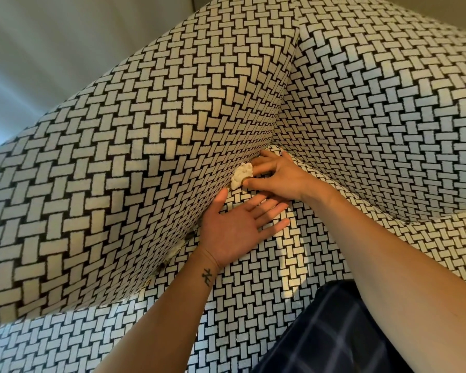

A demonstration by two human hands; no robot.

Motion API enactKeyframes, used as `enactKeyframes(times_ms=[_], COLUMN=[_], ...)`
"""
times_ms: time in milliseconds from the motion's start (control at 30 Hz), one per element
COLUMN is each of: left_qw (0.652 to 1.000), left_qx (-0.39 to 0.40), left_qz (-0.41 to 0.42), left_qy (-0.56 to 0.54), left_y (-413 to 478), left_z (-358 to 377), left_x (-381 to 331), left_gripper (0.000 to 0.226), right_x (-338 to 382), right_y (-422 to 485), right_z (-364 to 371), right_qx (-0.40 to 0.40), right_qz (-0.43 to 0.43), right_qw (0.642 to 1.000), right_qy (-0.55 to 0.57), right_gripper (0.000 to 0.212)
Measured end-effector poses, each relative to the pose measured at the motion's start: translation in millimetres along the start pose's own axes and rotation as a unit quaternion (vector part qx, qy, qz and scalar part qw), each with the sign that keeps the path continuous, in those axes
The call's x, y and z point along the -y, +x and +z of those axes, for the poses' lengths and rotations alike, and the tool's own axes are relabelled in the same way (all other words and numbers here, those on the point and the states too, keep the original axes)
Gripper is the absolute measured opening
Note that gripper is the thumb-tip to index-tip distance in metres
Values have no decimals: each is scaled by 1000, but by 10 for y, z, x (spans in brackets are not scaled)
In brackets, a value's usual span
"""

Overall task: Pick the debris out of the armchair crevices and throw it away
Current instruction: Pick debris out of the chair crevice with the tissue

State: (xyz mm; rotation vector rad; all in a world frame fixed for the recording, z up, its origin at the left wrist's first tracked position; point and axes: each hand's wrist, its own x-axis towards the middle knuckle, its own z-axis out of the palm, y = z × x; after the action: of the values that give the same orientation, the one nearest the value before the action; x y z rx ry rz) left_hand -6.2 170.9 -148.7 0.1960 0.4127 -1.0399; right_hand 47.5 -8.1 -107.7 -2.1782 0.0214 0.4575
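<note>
Lower right, a dark plaid trouser leg (334, 332) is nearest the camera. Next up, on the seat cushion (253, 286), the left hand (234, 230) lies flat, palm up, fingers straight and spread, holding nothing; its thumb tip sits against the armrest (105, 170) wall. Just above it at frame centre, the right hand (277, 176) reaches in from the right and pinches a white crumpled wad (242, 175) between thumb and forefinger, other fingers loosely curled. The wad is at the crevice (191, 232) where cushion meets armrest, just left of the right fingertips and just above the left thumb. Its long axis runs roughly along the seam, upper right to lower left. Right hand has it, left is a close second — the open palm looks ready to receive it, a short drop down-frame. Lower left along the same seam, small pale scraps (172, 253) show, nearer the left hand. Beyond, the backrest (374, 103) fills the upper right. No bin in view — disposal direction cannot be told.
</note>
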Motion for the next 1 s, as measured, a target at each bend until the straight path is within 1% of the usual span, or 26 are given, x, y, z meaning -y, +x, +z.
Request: enactKeyframes(times_ms=[67, 233, 333, 433, 533, 633, 700, 867, 1000], left_qw=[1000, 999, 997, 994, 992, 990, 992, 994, 993], left_qx=[-5, -34, -51, -62, -77, -89, -88, -79, -77], left_qz=[2, 20, 33, 45, 49, 50, 43, 40, 46], left_qy=[-4, 21, 45, 77, 92, 94, 77, 71, 71], left_y=[1, -21, -19, -31, -25, -32, -37, -56, -49], left_z=[19, 101, 110, 132, 150, 172, 158, 142, 137], left_x=[-1, -1, 23, 39, 43, 47, 41, 45, 44], left_gripper=[93, 88, 83, 77, 73, 70, 71, 74, 75], right_x=[-21, -116, -125, -125, -55, 66, 125, 148, 141], right_y=[-75, -317, -476, -631, -746, -815, -855, -861, -751], right_z=[-14, -55, -77, -57, -63, -82, -71, -30, -23], right_qx=[-7, -36, -57, -84, -94, -104, -115, -82, -81], right_qz=[-11, -31, -23, -43, -66, -80, -89, -64, -38], right_qw=[1000, 999, 998, 995, 989, 978, 971, 980, 983], right_qy=[26, 8, 16, -43, -97, -159, -188, -167, -163], right_gripper=[12, 15, 13, 15, 13, 17, 19, 25, 25])
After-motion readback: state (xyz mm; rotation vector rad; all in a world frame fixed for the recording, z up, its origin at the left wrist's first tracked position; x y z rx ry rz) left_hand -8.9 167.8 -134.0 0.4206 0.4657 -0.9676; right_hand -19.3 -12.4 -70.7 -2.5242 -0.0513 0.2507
